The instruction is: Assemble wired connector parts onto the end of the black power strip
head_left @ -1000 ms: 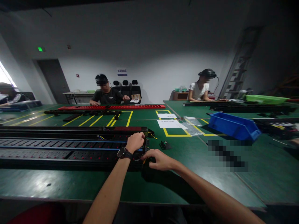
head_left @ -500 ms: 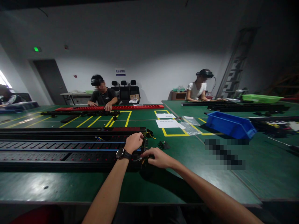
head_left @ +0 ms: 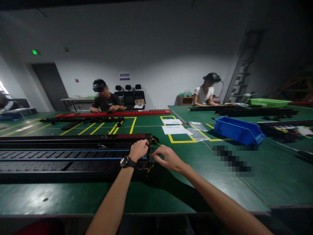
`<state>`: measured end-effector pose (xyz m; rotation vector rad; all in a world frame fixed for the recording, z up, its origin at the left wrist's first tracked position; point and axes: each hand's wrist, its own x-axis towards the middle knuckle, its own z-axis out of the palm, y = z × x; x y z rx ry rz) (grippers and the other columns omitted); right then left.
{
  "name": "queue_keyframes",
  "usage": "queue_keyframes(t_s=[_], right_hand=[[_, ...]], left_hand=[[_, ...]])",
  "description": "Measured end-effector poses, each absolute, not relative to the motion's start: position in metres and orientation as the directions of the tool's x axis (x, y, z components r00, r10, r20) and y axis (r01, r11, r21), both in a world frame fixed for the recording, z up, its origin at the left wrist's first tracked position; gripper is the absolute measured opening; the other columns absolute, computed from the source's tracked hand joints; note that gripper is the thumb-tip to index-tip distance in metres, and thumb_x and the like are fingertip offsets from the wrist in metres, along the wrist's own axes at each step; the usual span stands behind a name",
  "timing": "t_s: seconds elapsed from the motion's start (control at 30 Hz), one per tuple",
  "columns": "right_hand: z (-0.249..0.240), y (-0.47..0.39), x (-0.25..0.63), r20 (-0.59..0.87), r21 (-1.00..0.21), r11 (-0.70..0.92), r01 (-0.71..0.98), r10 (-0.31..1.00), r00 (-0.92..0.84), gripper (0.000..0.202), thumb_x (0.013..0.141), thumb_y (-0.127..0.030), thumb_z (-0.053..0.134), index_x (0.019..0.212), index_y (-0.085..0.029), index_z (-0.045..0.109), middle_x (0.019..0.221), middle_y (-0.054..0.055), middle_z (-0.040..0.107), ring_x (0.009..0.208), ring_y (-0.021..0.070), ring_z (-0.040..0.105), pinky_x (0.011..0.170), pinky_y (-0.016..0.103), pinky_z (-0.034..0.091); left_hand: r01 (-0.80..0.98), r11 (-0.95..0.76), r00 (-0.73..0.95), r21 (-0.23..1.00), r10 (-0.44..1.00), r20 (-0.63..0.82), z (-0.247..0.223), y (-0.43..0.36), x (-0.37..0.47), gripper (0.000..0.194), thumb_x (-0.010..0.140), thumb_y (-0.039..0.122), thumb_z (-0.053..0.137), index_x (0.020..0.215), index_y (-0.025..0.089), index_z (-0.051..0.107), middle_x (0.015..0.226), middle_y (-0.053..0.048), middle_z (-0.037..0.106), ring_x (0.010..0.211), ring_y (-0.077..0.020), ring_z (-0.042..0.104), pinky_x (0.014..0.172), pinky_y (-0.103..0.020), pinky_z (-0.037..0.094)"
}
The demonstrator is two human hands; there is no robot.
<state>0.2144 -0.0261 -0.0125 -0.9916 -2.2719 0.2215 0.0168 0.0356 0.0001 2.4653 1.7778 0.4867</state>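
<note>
Long black strips [head_left: 97, 165] with rows of slots and small red dots lie side by side on the left of the green table [head_left: 97, 199]. My left hand [head_left: 139, 149], with a watch [head_left: 124, 161] on its wrist, is curled over the right end of these strips, fingers closed around a black end piece [head_left: 149, 150]. Just right of it, my right hand [head_left: 168, 157] has thumb and forefinger pinched together at the same end. Whatever is between those fingertips is too small to make out. Thin yellow wires [head_left: 156, 141] stick out near both hands.
A blue bin [head_left: 238, 130] stands to the right, behind a pixelated dark object [head_left: 232, 160]. White papers [head_left: 174, 129] and clear bags [head_left: 198, 133] lie ahead. Across the table, a red slotted rail [head_left: 112, 114] lies before one co-worker [head_left: 107, 101]; another [head_left: 204, 94] sits farther right.
My right hand has moved up and slightly forward along the strip's end, now covering where a small dark part lay. My left hand stays put. The co-worker at left has drawn a hand back.
</note>
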Motion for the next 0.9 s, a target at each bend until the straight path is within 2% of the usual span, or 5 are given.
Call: queue_keyframes(t_s=[0.13,0.3,0.47,0.57,0.9], right_hand=[[-0.008,-0.003,0.258,0.383,-0.123,0.360,0.925,0.877,-0.290,0.034,0.100,-0.028,0.050,0.080,-0.016,0.075,0.086,0.013,0.074,0.090,0.0251,0.065,0.080,0.033,0.046],[-0.014,0.013,0.289,0.246,-0.089,0.191,0.978,0.955,-0.164,0.039,0.103,-0.030,0.045,0.084,-0.015,0.075,0.090,0.014,0.073,0.089,0.0240,0.066,0.077,0.031,0.045],[-0.020,0.001,0.252,0.429,-0.302,0.526,0.795,0.820,-0.379,0.037,0.104,-0.035,0.047,0.135,-0.020,0.061,0.113,0.010,0.067,0.099,0.0211,0.063,0.087,0.032,0.047],[-0.020,-0.011,0.220,0.411,-0.286,0.697,0.658,0.709,-0.573,0.048,0.105,-0.045,0.046,0.146,-0.022,0.052,0.115,0.012,0.065,0.104,0.0237,0.060,0.091,0.036,0.046],[-0.024,0.006,0.253,0.413,-0.500,0.523,0.691,0.845,-0.340,0.026,0.093,-0.036,0.059,0.075,-0.018,0.063,0.069,0.001,0.063,0.065,0.0146,0.054,0.061,0.026,0.035]], left_hand=[[0.913,-0.333,0.291,0.235,0.937,0.195,0.001,0.036,0.017,0.026,0.092,0.026,0.047,0.104,0.029,0.070,0.112,-0.004,0.075,0.101,-0.0240,0.070,0.083,-0.033,0.052],[0.852,-0.434,0.385,0.292,0.898,0.212,0.002,0.036,0.013,0.021,0.088,0.031,0.057,0.101,0.025,0.071,0.110,-0.006,0.070,0.100,-0.0221,0.067,0.084,-0.031,0.053],[0.806,-0.546,0.486,0.229,0.831,0.271,0.011,0.025,0.006,0.019,0.084,0.026,0.060,0.093,0.022,0.075,0.103,-0.008,0.067,0.103,-0.0223,0.064,0.092,-0.031,0.051],[0.844,-0.494,0.462,0.209,0.867,0.185,0.016,0.018,0.001,0.022,0.085,0.029,0.060,0.095,0.025,0.078,0.104,-0.008,0.072,0.098,-0.0230,0.068,0.084,-0.029,0.052],[0.824,-0.499,0.495,0.270,0.865,0.086,0.021,0.011,-0.001,0.028,0.087,0.032,0.056,0.097,0.028,0.082,0.103,-0.003,0.080,0.094,-0.0207,0.072,0.079,-0.026,0.050]])
